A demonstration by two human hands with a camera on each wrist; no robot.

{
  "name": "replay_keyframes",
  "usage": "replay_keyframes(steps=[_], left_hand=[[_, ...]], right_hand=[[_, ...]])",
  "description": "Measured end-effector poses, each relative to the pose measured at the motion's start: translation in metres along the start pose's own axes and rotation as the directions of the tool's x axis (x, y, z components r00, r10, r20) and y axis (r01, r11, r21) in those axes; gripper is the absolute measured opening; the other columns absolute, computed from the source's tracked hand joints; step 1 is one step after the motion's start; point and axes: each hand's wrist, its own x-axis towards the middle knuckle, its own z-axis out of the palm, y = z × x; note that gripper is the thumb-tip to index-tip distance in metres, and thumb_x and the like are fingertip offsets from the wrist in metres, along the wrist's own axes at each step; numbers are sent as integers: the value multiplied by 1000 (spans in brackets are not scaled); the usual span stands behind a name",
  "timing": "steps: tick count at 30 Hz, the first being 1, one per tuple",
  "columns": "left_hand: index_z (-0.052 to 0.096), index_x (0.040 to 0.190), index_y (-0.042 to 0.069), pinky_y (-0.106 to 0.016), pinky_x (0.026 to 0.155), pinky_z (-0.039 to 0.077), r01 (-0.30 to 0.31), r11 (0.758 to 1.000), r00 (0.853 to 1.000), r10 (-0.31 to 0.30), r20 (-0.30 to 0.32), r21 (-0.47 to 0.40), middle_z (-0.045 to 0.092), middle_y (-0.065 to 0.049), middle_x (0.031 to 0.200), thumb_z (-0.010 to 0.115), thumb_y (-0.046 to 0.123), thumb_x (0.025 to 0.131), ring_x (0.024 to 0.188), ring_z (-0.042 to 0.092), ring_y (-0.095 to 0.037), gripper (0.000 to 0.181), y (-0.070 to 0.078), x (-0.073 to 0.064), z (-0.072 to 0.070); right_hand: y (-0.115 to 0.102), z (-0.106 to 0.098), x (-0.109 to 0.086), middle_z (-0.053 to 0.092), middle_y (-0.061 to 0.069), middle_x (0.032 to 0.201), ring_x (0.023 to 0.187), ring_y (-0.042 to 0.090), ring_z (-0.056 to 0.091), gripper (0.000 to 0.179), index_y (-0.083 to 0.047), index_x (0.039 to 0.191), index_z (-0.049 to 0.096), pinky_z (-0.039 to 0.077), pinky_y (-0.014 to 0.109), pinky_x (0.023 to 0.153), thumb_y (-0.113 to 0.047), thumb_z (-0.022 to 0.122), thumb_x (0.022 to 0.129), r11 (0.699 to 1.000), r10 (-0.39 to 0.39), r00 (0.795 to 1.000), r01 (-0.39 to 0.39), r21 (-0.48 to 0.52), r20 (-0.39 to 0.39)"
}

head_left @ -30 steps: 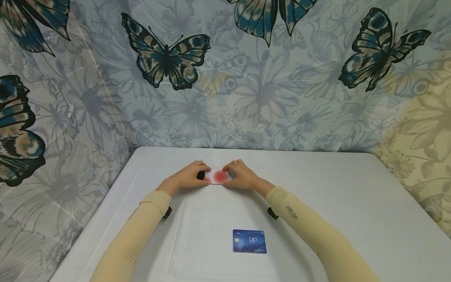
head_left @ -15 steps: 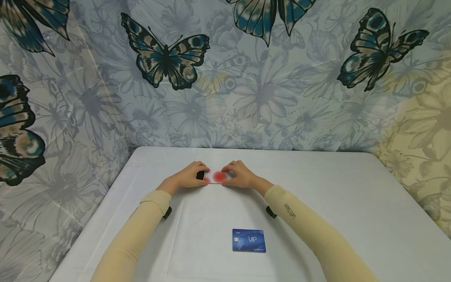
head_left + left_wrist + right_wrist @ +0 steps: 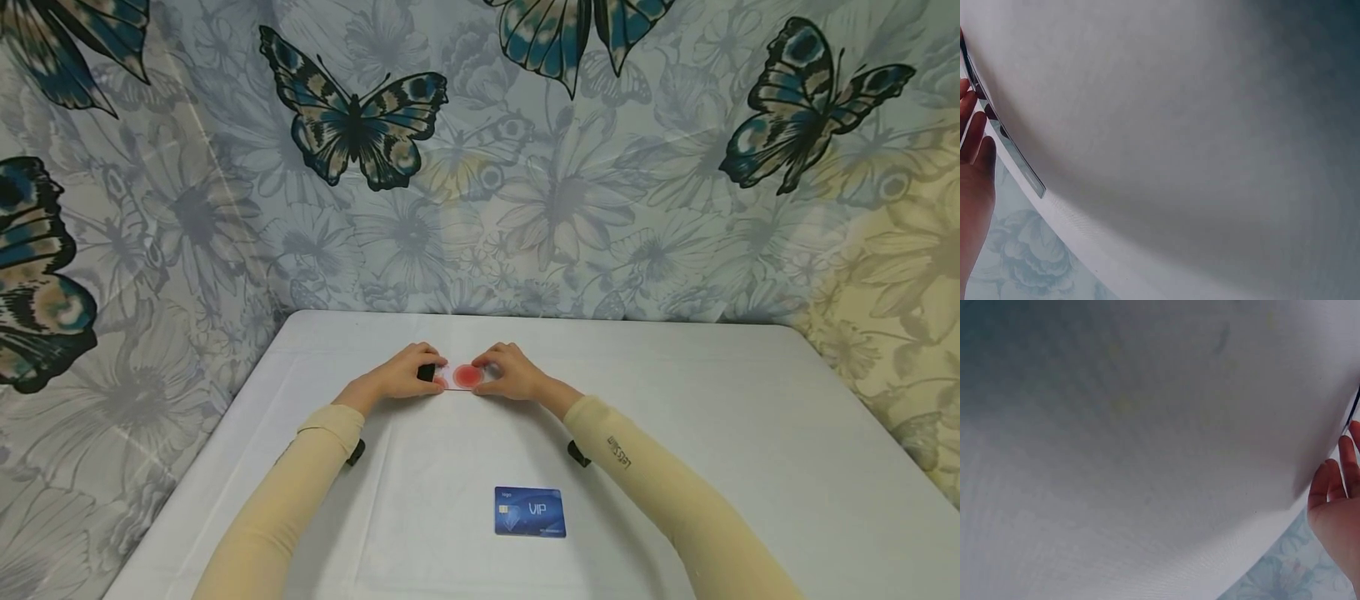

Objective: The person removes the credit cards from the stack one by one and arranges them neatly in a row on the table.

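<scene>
Both hands hold a phone between them near the table's far side. Its visible face is white and pink with a red round print, and a black patch shows at its left end. The left hand grips the left end between thumb and fingers; the right hand grips the other end the same way. Fingers cover parts of both ends. In the left wrist view, the glossy underside of the phone slants past the fingertips. Only a thin dark edge of it shows beyond the right hand in the right wrist view.
A blue VIP card lies flat on the white table, between the forearms and nearer the body. Behind the table's far edge hangs a wall cloth printed with flowers and butterflies. Black bands circle both wrists.
</scene>
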Motion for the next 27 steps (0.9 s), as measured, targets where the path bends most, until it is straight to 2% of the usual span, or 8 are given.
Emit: replay_keyframes(steps=[11, 15, 16, 19, 22, 23, 27], left_hand=[[60, 131, 2, -48, 103, 36, -15, 999, 1000, 15, -9, -28, 50, -15, 129, 71, 26, 90, 122, 44, -34, 49, -1, -1, -1], [61, 129, 1, -48, 102, 37, -59, 997, 998, 58, -18, -49, 51, -16, 127, 70, 31, 90, 120, 45, -35, 50, -4, -1, -1], [61, 129, 3, -45, 101, 38, -93, 995, 995, 91, -31, -45, 52, -14, 126, 69, 36, 90, 118, 46, -33, 51, -11, 1, 1], [62, 129, 4, -45, 100, 39, -117, 992, 993, 116, -39, -42, 53, -13, 124, 68, 40, 90, 117, 48, -32, 53, -12, 1, 1], [62, 129, 3, -46, 101, 39, -100, 994, 995, 98, -37, -50, 52, -14, 125, 70, 37, 90, 118, 47, -33, 52, -10, 1, 1], [61, 129, 1, -49, 101, 38, -70, 996, 997, 69, -25, -52, 52, -16, 126, 70, 32, 89, 119, 47, -35, 51, -3, -1, -1], [60, 130, 1, -49, 103, 37, -36, 999, 999, 35, -22, -17, 51, -16, 128, 70, 27, 90, 121, 46, -34, 49, -1, -1, 0]], right_hand=[[1, 1, 0, 55, 10, 122, 115, 27, 42, 45, -10, 121, 66, 38, 44, 97, -29, 79, 82, 1000, 21, 1000, -21, 23, 0], [1, 1, -1, 55, 10, 123, 115, 27, 42, 45, -10, 122, 66, 38, 45, 98, -29, 79, 83, 999, 27, 1000, -27, 30, 1], [1, 2, -1, 54, 10, 123, 115, 27, 42, 45, -10, 122, 66, 38, 45, 98, -29, 79, 83, 999, 28, 1000, -28, 31, 1], [1, 2, -1, 54, 10, 123, 115, 27, 42, 45, -10, 122, 66, 38, 45, 98, -29, 79, 83, 999, 25, 1000, -25, 30, -1], [2, 2, -1, 54, 10, 123, 115, 28, 42, 45, -11, 122, 66, 38, 44, 98, -29, 79, 83, 1000, 17, 1000, -16, 25, -5], [2, 2, -1, 54, 10, 123, 115, 28, 42, 45, -10, 122, 65, 38, 44, 98, -29, 79, 83, 1000, 14, 1000, -14, 23, -6], [3, 2, 0, 54, 11, 123, 115, 28, 42, 45, -10, 122, 65, 37, 45, 98, -29, 78, 83, 1000, 3, 1000, -3, 17, -7]])
